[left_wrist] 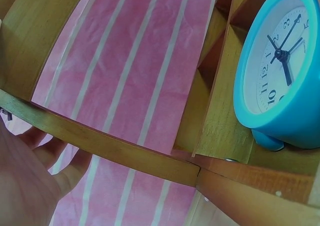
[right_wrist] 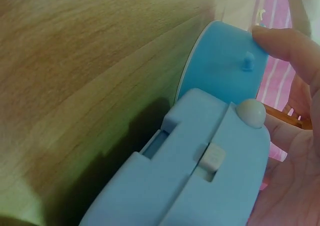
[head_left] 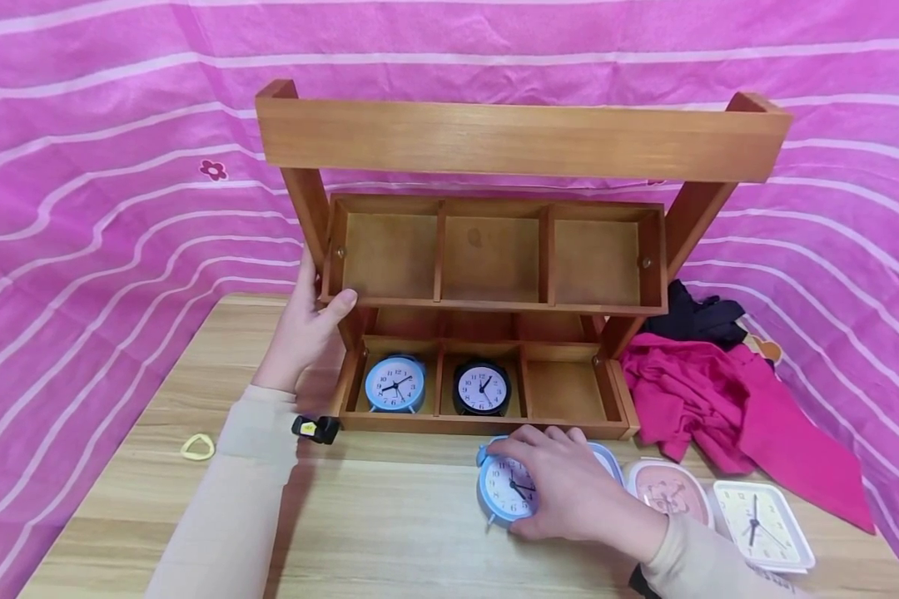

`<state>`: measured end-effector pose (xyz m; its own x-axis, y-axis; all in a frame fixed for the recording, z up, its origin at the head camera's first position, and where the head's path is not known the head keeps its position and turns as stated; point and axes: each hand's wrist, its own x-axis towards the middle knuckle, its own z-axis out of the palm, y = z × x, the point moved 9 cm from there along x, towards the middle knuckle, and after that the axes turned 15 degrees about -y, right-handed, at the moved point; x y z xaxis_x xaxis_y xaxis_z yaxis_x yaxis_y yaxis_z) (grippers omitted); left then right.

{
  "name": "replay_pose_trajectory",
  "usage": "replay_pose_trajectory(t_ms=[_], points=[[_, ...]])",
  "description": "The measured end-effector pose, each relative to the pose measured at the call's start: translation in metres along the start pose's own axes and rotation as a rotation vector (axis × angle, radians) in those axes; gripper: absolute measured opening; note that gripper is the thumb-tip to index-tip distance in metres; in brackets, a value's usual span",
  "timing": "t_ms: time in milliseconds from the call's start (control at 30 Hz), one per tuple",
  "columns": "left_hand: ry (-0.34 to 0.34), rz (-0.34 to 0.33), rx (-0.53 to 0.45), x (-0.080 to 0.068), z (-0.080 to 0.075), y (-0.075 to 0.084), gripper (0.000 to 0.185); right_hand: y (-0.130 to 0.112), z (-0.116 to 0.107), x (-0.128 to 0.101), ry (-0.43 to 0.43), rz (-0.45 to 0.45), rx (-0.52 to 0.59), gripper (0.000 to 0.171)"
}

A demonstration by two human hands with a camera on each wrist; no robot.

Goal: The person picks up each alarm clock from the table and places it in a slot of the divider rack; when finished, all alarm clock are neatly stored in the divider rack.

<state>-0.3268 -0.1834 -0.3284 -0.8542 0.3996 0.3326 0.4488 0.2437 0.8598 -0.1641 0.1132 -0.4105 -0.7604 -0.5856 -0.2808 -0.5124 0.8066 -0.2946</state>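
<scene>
Two clocks, blue [head_left: 394,383] and black [head_left: 482,388], are filling the lower shelf's [head_left: 487,424] left and middle compartments; its right compartment [head_left: 564,389] is standing open. Crumpled pink cloth [head_left: 719,399] is crowding the table's [head_left: 389,516] right edge.

The left hand [head_left: 305,333] reaches up to the wooden rack's [head_left: 524,141] left post, thumb hooked over its middle tray. The right hand [head_left: 569,487] lies just before the rack's bottom tray, fingers curled in a grip, both sleeved forearms extended.
</scene>
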Motion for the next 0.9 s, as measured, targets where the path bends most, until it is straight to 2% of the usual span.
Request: replay_pose_trajectory(t_ms=[600, 900], points=[[0.001, -0.010, -0.013, -0.001, 0.001, 0.000, 0.091, -0.001, -0.002, -0.001, -0.006, -0.019, 0.016, 0.084], [0.003, -0.010, -0.004, -0.001, 0.000, 0.000, 0.092, -0.003, -0.012, -0.003, 0.011, -0.021, 0.014, 0.084]])
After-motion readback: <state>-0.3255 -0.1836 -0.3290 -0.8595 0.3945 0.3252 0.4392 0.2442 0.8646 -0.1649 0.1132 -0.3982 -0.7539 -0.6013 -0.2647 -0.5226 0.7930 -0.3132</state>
